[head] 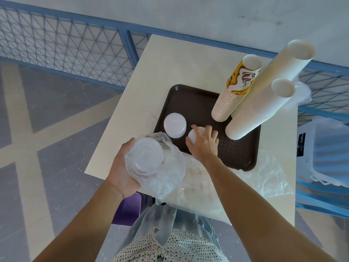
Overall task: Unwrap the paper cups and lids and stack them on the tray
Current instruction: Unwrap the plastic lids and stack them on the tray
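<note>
While the left hand (pixel 120 167) cups the bagged lids (pixel 144 156), likely so none spill, the right hand (pixel 204 143) clasps a white lid stack (pixel 193 137), seemingly seating it on the tray (pixel 190 103) beneath.

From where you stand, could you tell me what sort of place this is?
Probably a drinks stall or canteen corner in a plain, yard-like space: tall stacks of paper cups stand on a brown serving tray on a small table, with a blue wire-mesh fence and line-marked grey floor behind.

Left hand (pixel 122 167) palm-up, cupping wrapped lids (pixel 145 157), right hand (pixel 203 144) palm-down, fingers (pixel 208 130) clasping a lid stack (pixel 194 136)
</note>
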The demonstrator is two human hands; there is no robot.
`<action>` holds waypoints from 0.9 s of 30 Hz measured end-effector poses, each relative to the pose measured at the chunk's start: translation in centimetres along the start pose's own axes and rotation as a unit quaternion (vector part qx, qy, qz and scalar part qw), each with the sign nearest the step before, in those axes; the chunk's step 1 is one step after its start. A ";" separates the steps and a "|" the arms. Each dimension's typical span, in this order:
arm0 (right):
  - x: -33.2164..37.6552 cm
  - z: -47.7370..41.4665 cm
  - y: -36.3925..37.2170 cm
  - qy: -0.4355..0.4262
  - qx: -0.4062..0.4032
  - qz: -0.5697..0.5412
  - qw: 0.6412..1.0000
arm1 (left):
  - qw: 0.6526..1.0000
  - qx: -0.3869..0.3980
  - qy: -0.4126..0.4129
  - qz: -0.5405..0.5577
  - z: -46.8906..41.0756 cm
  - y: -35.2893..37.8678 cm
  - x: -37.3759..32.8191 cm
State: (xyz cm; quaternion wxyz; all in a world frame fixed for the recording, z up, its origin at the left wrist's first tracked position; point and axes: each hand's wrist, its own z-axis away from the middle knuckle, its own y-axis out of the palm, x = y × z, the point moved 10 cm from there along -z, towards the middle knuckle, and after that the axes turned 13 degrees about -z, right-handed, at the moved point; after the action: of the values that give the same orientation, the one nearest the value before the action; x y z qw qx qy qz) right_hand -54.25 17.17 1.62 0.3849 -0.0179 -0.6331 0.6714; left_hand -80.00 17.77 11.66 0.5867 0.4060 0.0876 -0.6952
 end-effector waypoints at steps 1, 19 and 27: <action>0.1 0.0 0.0 -0.005 -0.001 0.012 1.000 | 1.000 -0.001 0.002 -0.004 -0.1 -0.1 0.0; -0.1 -1.4 -0.6 0.039 -0.021 0.035 0.998 | 1.000 -0.018 0.001 -0.007 -0.3 -0.2 -0.1; -0.4 -0.3 -2.3 0.049 -0.031 -0.063 0.996 | 1.000 -0.008 0.004 -0.009 0.1 1.2 -0.7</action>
State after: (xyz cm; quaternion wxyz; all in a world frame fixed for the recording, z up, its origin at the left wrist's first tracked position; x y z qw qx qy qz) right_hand -52.65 16.98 3.33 0.4563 -0.0227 -0.6335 0.6244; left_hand -79.02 17.91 12.58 0.5833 0.4030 0.0997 -0.6981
